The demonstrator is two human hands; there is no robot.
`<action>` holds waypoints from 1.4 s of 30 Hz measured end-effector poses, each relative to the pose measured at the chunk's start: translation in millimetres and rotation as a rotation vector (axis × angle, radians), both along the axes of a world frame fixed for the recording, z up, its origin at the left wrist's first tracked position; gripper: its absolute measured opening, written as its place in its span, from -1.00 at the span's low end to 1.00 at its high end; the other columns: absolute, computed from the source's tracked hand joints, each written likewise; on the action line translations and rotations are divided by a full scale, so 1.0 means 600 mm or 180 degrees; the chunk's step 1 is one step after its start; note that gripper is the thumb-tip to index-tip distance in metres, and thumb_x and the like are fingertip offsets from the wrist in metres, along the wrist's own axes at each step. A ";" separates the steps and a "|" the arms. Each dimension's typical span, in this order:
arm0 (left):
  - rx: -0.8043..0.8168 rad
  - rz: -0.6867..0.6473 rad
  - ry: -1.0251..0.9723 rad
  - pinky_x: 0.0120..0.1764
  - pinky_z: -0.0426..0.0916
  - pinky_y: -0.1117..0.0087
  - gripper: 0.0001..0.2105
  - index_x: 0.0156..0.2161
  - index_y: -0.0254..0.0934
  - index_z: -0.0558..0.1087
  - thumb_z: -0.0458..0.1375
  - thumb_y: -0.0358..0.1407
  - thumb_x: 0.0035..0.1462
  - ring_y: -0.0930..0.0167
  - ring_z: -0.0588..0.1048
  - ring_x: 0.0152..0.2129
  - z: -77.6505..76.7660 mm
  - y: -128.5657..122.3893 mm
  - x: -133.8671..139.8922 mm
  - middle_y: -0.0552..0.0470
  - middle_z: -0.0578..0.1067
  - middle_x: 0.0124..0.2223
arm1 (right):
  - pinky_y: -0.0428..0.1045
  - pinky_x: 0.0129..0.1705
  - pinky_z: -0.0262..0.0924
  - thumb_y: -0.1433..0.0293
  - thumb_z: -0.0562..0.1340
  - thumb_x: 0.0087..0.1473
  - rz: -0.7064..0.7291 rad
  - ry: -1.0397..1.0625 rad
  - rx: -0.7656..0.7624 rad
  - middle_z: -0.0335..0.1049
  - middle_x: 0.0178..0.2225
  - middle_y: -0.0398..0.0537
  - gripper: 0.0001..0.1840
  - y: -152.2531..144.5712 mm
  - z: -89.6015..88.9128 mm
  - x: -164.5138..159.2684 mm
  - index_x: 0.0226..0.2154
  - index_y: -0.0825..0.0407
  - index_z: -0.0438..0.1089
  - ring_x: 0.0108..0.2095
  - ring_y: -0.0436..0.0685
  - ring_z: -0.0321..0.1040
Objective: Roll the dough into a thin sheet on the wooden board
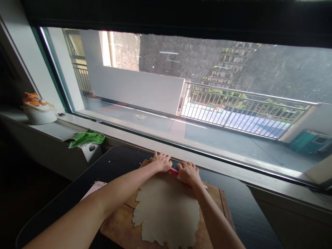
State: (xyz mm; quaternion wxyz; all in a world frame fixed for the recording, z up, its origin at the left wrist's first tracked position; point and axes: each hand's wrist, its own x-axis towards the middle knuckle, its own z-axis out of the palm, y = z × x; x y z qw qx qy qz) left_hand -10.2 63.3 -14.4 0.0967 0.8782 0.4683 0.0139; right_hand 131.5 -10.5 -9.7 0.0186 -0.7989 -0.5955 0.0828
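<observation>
A large, thin sheet of pale dough (168, 211) with ragged edges lies on a brown wooden board (116, 224). Across its far edge is a rolling pin (173, 172), mostly covered by my hands; a red patterned stretch shows between them. My left hand (161, 162) rests over the pin's left part, fingers curved across the top. Over the right part lies my right hand (190, 172), its fingers likewise bent over the pin. Both palms press from above, and the undersides of the fingers are hidden.
The board sits on a dark table (246, 214) against the windowsill. Partly behind my left forearm lies a pink sheet (93, 188). On the left ledge are a green cloth (86, 137) and a white container (40, 112) with an orange toy on top. A large window is ahead.
</observation>
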 end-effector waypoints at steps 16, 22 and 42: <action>0.0113 0.0116 -0.0233 0.27 -0.09 -0.19 -0.52 0.25 -0.23 0.31 -0.15 -0.13 0.34 0.13 0.11 0.32 -0.019 0.019 -0.002 -0.15 0.31 0.31 | 0.21 0.22 -0.06 0.18 -0.08 0.32 -0.0152 0.0018 0.0385 0.18 0.27 0.19 -0.45 0.024 -0.005 0.008 0.16 0.06 0.34 0.31 0.30 0.00; 0.0633 -0.0081 -0.0469 0.29 -0.10 -0.14 -0.58 0.16 -0.17 0.40 -0.13 -0.16 0.34 0.17 0.18 0.28 -0.038 -0.003 -0.019 -0.09 0.41 0.24 | 0.20 0.27 -0.15 0.12 -0.08 0.31 -0.0087 -0.0003 0.0483 0.07 0.34 0.15 -0.41 0.002 -0.015 -0.003 0.22 0.04 0.29 0.36 0.29 -0.10; 0.0494 0.0085 -0.0468 0.33 -0.14 -0.02 -0.45 0.38 -0.34 0.09 -0.18 -0.21 0.36 0.22 -0.01 0.38 -0.037 -0.162 -0.116 -0.18 0.06 0.43 | 0.24 0.33 -0.26 0.17 -0.11 0.34 -0.0098 -0.0253 0.0740 0.11 0.34 0.17 -0.37 -0.162 -0.029 -0.108 0.32 0.12 0.15 0.37 0.28 -0.11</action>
